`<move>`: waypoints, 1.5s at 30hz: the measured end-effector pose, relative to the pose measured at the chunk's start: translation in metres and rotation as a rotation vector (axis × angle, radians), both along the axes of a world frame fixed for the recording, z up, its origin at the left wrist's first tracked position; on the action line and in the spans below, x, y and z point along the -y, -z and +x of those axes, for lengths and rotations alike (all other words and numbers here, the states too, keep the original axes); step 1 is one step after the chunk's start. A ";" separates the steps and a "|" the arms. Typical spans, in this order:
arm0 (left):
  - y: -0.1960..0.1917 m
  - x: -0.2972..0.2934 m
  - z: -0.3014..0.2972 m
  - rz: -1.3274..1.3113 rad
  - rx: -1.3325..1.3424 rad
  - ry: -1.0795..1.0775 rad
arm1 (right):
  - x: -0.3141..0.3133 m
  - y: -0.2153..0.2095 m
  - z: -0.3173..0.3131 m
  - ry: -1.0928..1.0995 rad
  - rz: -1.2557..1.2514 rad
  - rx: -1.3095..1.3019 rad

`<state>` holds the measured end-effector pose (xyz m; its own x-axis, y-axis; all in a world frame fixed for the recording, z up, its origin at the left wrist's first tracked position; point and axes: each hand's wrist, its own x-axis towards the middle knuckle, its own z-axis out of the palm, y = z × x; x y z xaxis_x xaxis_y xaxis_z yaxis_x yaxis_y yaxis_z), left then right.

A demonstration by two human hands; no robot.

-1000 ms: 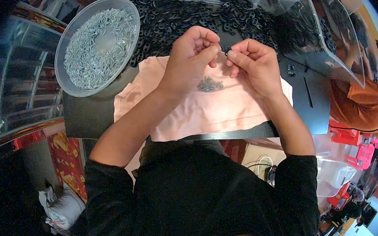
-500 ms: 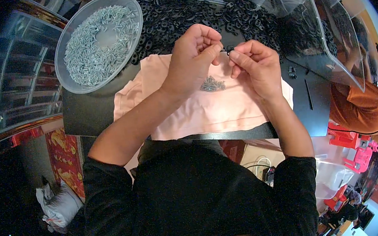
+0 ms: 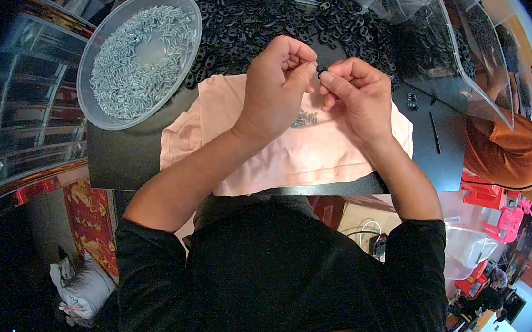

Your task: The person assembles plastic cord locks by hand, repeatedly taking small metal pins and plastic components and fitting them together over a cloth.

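Observation:
My left hand [image 3: 275, 87] and my right hand [image 3: 361, 94] meet fingertip to fingertip above a pale pink cloth [image 3: 266, 166]. Between the right thumb and index finger is a small black plastic piece [image 3: 322, 69]. The left thumb and index finger are pinched right beside it; whatever they hold is too small to make out. Below the hands, a little heap of short, thin silvery metal pieces [image 3: 304, 120] lies on the cloth, partly hidden by my left hand.
A round clear tub [image 3: 85, 97] of similar metal pieces stands at the far left. Many black two-holed plastic pieces [image 3: 238, 20] are spread at the back. A clear plastic bin [image 3: 453, 36] is at the right, near a thin black rod [image 3: 435, 133]. Someone's orange-brown clothing [image 3: 504, 154] shows beyond the table.
My left hand has shifted slightly right and now covers more of the small metal heap. The fingertips of both hands are closer together, and the black piece shows more clearly.

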<state>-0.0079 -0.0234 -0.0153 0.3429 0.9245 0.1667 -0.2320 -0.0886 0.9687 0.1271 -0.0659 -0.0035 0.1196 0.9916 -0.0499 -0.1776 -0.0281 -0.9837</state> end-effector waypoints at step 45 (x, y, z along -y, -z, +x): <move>-0.010 -0.010 -0.012 -0.217 -0.101 0.211 | -0.004 -0.005 0.015 0.012 0.108 0.124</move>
